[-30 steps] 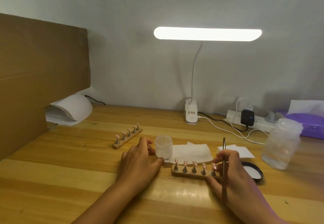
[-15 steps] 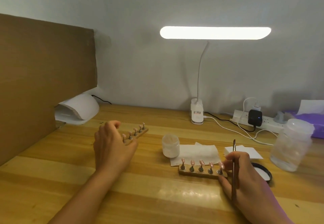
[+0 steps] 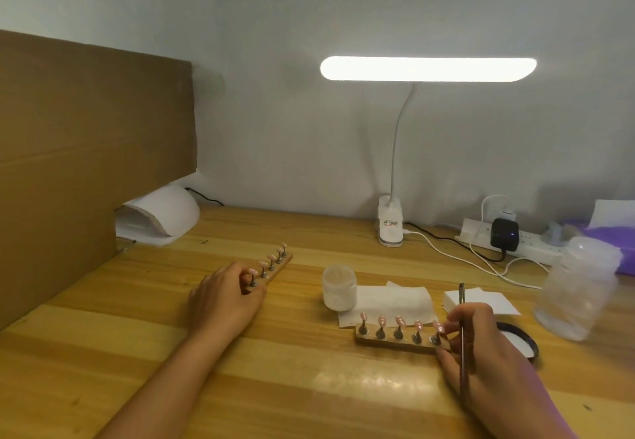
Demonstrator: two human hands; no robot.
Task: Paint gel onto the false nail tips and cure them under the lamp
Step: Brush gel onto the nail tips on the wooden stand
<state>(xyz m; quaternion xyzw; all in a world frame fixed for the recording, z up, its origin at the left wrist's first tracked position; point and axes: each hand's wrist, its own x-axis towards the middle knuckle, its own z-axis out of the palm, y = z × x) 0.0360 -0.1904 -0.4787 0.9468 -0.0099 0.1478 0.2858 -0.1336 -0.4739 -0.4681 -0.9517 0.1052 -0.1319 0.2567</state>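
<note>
Left grip: the left hand (image 3: 223, 297) is pinching the near end of the far rack (image 3: 275, 266), with the fingers curling over the end peg and the thumb tucking in beneath. The rack is lying on the table (image 3: 103, 352) and running off toward 1 o'clock.
Right grip: the right hand (image 3: 488, 352) is clasping the brush (image 3: 462, 304), whose shaft is crossing the palm with one end poking up toward 12 o'clock. Its fingertips (image 3: 446, 327) are touching the right end of the near rack (image 3: 395, 345).
Nail tips: five pinkish tips are standing on pegs along each rack; whether any gel is wet on them I cannot tell.
Gel jar: the jar (image 3: 339, 288) is sitting between the racks, at 11 o'clock from the near one, beside a paper wipe (image 3: 395, 301).
Curing lamp: the white dome (image 3: 165, 210) is waiting at 11 o'clock from the left hand, partly tucked behind the cardboard (image 3: 86, 163).
Step in hand: the person seems to be moving a rack, not painting — the brush is idling upright, away from jar and tips. Going by the lamp's nearness, the far rack is probably heading for curing.
Next move: this is calling for a level lift by the wooden base alone, a slide toward 11 o'clock, and fingers staying clear of the coated tips.
</note>
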